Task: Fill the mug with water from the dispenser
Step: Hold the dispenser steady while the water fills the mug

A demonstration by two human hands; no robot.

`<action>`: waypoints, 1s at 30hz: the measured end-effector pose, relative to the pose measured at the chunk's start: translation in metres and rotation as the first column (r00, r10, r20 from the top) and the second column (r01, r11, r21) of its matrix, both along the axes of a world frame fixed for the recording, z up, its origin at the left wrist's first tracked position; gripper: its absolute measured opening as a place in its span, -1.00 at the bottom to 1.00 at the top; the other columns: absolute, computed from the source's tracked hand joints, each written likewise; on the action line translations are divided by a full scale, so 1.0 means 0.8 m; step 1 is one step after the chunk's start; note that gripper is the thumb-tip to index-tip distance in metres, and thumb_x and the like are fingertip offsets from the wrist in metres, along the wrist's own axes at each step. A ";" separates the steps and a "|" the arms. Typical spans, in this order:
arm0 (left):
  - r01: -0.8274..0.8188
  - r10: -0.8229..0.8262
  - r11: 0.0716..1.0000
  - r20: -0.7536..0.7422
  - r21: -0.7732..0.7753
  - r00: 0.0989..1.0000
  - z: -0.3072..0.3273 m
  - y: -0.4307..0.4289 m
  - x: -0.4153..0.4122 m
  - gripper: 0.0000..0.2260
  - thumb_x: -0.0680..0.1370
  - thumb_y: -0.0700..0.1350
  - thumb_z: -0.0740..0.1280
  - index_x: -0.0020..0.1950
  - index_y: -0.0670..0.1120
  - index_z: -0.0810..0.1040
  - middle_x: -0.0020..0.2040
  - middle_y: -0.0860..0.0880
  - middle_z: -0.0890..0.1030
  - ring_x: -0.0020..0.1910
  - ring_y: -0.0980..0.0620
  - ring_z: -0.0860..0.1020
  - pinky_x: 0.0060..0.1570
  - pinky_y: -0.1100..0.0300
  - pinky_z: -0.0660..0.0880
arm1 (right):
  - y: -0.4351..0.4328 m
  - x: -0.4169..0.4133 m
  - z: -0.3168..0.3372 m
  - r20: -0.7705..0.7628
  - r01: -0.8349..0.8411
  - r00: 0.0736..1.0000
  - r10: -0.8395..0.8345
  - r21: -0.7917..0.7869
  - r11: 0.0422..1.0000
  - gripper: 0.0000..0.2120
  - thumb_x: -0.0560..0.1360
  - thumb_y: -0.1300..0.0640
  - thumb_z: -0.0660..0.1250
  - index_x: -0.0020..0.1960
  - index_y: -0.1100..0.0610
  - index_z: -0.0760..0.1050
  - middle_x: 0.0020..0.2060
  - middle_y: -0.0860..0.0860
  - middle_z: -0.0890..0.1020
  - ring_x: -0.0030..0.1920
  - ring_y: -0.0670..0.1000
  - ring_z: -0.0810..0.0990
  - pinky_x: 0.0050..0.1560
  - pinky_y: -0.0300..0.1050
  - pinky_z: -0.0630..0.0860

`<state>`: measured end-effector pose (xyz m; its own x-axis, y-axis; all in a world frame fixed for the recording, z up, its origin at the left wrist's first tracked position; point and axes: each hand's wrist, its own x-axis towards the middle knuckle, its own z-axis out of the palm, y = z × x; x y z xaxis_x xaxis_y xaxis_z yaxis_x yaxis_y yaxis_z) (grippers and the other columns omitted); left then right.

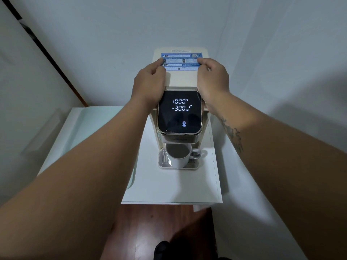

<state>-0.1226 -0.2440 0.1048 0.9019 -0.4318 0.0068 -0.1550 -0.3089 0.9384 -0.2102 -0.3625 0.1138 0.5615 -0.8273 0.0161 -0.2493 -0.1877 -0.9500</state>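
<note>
Sitting under the dispenser [179, 111] spout, the mug [178, 154] is looking rigid, breakable, best gripped by its handle; left hand [149, 85] and right hand [213, 81] are curling loosely around the dispenser's sides

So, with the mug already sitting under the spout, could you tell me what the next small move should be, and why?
Probably bring the right hand down to press the START/STOP icon. The mug stands on the drip tray below the outlet, the screen shows 300 ml set, and both hands, the left hand too, rest on the dispenser's sides rather than on the screen.
</note>
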 end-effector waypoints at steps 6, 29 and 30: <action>0.015 -0.015 1.000 0.004 0.002 1.000 0.002 0.001 -0.001 -0.55 0.58 -0.02 0.16 0.47 0.08 0.52 0.41 0.11 0.57 0.35 0.08 0.52 0.45 0.08 0.40 | 0.001 -0.001 0.002 -0.001 -0.005 1.000 0.005 0.019 1.000 -0.63 0.57 0.13 0.14 0.29 -0.02 0.58 0.25 -0.04 0.63 0.16 0.03 0.63 0.25 0.05 0.58; 0.007 -0.007 1.000 -0.015 0.009 1.000 0.002 0.004 -0.002 -0.45 0.45 0.08 0.17 0.44 0.13 0.54 0.36 0.14 0.60 0.33 0.08 0.55 0.43 0.06 0.43 | 0.002 -0.001 0.002 0.042 -0.003 0.999 0.000 0.069 0.998 -0.65 0.51 0.08 0.30 0.29 -0.03 0.57 0.12 -0.07 0.64 -0.09 -0.06 0.67 0.05 -0.08 0.65; 0.009 -0.009 1.000 -0.013 0.009 1.000 0.001 0.004 -0.002 -0.46 0.45 0.08 0.17 0.44 0.12 0.54 0.36 0.14 0.60 0.33 0.08 0.55 0.43 0.06 0.43 | 0.002 -0.001 0.002 0.042 -0.001 0.999 -0.001 0.069 0.998 -0.65 0.51 0.08 0.30 0.28 -0.03 0.58 0.12 -0.08 0.64 -0.06 -0.05 0.68 0.08 -0.05 0.65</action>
<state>-0.1239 -0.2410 0.1059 0.8982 -0.4395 -0.0090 -0.1455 -0.3164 0.9374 -0.2108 -0.3605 0.1151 0.5616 -0.8273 -0.0172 -0.2091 -0.1218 -0.9703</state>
